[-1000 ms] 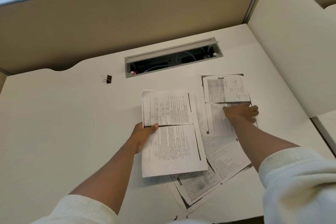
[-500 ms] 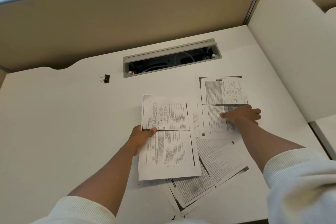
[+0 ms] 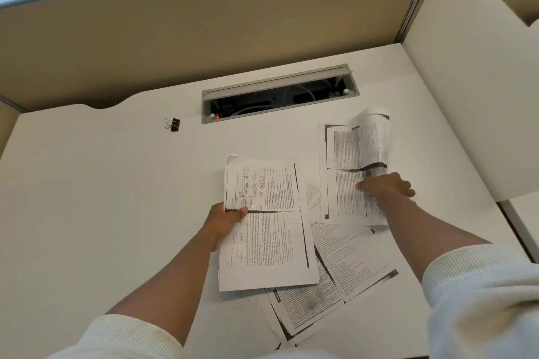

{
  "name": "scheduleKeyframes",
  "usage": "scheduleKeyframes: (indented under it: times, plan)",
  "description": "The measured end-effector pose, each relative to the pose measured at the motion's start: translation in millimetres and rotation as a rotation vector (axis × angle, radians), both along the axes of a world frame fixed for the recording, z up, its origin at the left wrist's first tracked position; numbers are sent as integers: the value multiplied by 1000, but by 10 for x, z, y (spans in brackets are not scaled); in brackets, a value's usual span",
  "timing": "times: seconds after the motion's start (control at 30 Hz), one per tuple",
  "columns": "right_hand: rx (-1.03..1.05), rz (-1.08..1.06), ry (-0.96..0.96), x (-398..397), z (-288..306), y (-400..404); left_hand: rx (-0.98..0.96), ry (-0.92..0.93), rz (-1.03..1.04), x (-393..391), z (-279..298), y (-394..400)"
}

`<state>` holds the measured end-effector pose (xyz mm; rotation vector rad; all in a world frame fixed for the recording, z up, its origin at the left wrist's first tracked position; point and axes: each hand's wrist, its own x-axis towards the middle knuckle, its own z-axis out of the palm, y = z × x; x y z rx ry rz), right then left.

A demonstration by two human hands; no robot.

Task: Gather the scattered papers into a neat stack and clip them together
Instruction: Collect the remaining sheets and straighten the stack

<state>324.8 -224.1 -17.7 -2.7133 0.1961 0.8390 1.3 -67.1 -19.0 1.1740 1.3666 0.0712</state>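
Printed papers lie scattered on the white desk. My left hand grips the left edge of a small stack of sheets, thumb on top. To the right, my right hand pinches a printed sheet whose far end curls up off the sheet under it. Two more sheets lie askew nearer me, one at the lower right and one below the stack. A black binder clip sits alone at the far left of the desk, well away from both hands.
An open cable tray with wires is set into the desk behind the papers. Beige partition walls close off the back, and a white panel stands along the right side.
My right hand has closed on the far-right sheet and lifted it, so its top now curls upward. My left hand keeps its grip on the stack.
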Motion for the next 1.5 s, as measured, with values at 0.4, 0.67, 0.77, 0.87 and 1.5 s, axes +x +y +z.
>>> scheduleKeyframes:
  times: [0.4, 0.67, 0.77, 0.87, 1.5]
  plan:
    - [1085, -242, 559, -174, 213, 100, 9, 29, 8, -26, -20, -1]
    - [946, 46, 757, -452, 285, 168, -37, -16, 15, -37, -6, 18]
    - [736, 230, 616, -616, 224, 172, -34, -9, 29, -24, 2, 16]
    - [661, 261, 545, -737, 202, 175, -26, 6, 30, -19, 16, 25]
    - [371, 551, 769, -842, 71, 167, -41, -65, 25, 33, 28, 20]
